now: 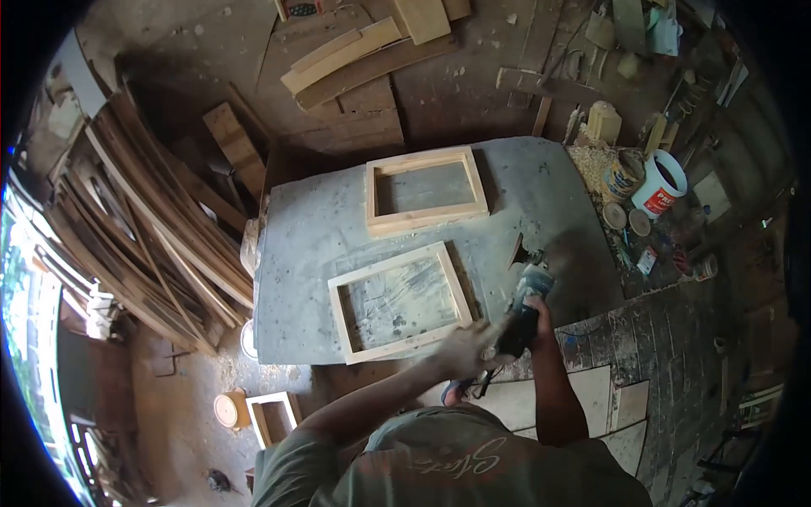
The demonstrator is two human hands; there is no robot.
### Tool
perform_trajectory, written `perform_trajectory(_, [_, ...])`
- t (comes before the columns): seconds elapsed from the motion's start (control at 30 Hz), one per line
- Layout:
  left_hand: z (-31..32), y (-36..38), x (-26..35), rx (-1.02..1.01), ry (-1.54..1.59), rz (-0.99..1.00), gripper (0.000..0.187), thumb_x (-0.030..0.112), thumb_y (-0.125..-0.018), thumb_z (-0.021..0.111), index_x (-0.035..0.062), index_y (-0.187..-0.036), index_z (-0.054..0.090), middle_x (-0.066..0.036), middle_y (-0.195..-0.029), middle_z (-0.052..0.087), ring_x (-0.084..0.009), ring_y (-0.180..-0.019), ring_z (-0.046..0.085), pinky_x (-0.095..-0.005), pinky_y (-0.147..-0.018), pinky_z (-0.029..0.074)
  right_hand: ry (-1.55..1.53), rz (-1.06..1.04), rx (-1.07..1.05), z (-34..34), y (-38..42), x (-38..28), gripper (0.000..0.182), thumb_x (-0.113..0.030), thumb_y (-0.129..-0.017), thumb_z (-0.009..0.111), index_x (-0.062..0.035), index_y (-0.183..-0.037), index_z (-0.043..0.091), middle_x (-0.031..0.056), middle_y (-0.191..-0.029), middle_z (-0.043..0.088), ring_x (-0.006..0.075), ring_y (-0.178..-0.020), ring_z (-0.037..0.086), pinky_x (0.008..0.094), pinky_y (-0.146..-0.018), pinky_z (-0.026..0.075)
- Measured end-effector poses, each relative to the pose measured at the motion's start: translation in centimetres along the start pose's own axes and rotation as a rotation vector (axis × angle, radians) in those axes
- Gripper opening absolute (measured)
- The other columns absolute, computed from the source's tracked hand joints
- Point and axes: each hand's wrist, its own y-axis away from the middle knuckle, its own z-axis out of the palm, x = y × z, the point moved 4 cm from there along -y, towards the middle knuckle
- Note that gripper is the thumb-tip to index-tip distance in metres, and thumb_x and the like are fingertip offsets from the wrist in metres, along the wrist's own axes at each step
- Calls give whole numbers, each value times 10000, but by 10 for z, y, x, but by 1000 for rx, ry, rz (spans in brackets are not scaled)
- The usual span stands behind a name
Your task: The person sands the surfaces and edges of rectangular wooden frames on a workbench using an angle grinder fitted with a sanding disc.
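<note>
My right hand (539, 314) is wrapped round an angle grinder (532, 283), its round sanding disc (516, 251) turned up toward the left. At the grinder's dark rear end is my left hand (465, 351), smeared by motion; I cannot tell what its fingers do. Just left of the grinder, a pale wooden frame (342, 317) lies flat near the front edge of the grey-topped table (296, 245). Farther back on the same top rests a second wooden frame (427, 221).
Long boards (160, 203) lean at the left. Beyond the table's right edge stand a white bucket (663, 190) and a tin (621, 177) among shavings. A small frame (291, 410) and a round yellowish container (228, 410) are on the floor. Planks (355, 63) lie at the back.
</note>
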Motion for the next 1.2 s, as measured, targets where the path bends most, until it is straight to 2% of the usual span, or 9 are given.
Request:
perform_trajectory(0.1, [30, -45, 9, 42, -352, 86, 792, 336, -781, 745, 155, -1453, 369, -241, -1078, 571, -394, -963, 605, -454, -804, 477, -107, -60, -195, 17, -31, -7, 386, -351, -819, 613, -59, -1055, 522, 138, -833, 624, 285, -716, 648, 398, -648, 557])
perform_trajectory(0.4, [83, -135, -33, -266, -945, -347, 521, 131, -871, 588, 130, -1382, 482, -158, -1088, 605, -297, -862, 645, -424, -551, 461, -553, 67, -340, 27, -88, 29, 432, -430, -843, 595, -60, -1058, 535, 126, -884, 617, 264, -773, 638, 384, -685, 553])
perform_trajectory(0.53, [68, -133, -24, -401, -888, -423, 294, 201, -981, 439, 7, -1029, 655, -99, -787, 640, -289, -620, 634, -439, -710, 507, -521, 128, -381, 17, -88, 45, 412, -422, -859, 592, -64, -1057, 545, 120, -898, 620, 256, -791, 637, 383, -689, 551])
perform_trajectory(0.63, [100, -141, -47, -439, -947, -381, 306, 237, -959, 473, -4, -1073, 624, -148, -887, 631, -303, -755, 631, -449, -789, 493, -466, 144, -377, 8, -91, 47, 397, -415, -871, 589, -67, -1056, 553, 115, -909, 622, 250, -804, 637, 383, -691, 550])
perform_trajectory(0.77, [239, -177, -165, -324, -1223, -339, 361, 295, -919, 531, -5, -1109, 593, -190, -990, 612, -312, -912, 614, -466, -878, 468, -384, 123, -354, -6, -88, 44, 377, -407, -887, 585, -70, -1055, 564, 109, -924, 624, 243, -821, 636, 383, -695, 549])
perform_trajectory(0.97, [268, -170, -147, -157, -619, -917, 326, 358, -835, 623, 61, -967, 652, -122, -957, 636, -310, -936, 622, -457, -835, 463, -265, -3, -187, -53, -75, 60, 349, -394, -911, 579, -76, -1054, 579, 100, -945, 628, 231, -847, 636, 382, -700, 547])
perform_trajectory(1.03, [140, -134, -61, -248, -530, -275, 352, 369, -860, 589, 62, -1024, 636, -133, -991, 633, -315, -971, 614, -482, -862, 454, -127, -110, 169, -72, -48, 51, 421, -441, -887, 620, -34, -992, 609, 135, -908, 636, 236, -795, 643, 355, -668, 540])
perform_trajectory(1.07, [68, -109, -9, -290, -494, 29, 365, 375, -872, 572, 63, -1053, 628, -138, -1008, 632, -318, -989, 610, -494, -876, 449, -223, 20, 98, -74, -39, 53, 410, -430, -887, 633, -36, -997, 610, 133, -915, 640, 234, -799, 646, 343, -650, 540])
perform_trajectory(1.2, [24, -63, -65, -100, -297, -156, 434, 454, -861, 618, 112, -1128, 613, -120, -1071, 609, -309, -1074, 567, -486, -952, 382, -301, 376, -17, -65, -4, 46, 317, -342, -874, 701, -70, -1008, 608, 98, -902, 650, 203, -789, 656, 275, -549, 521])
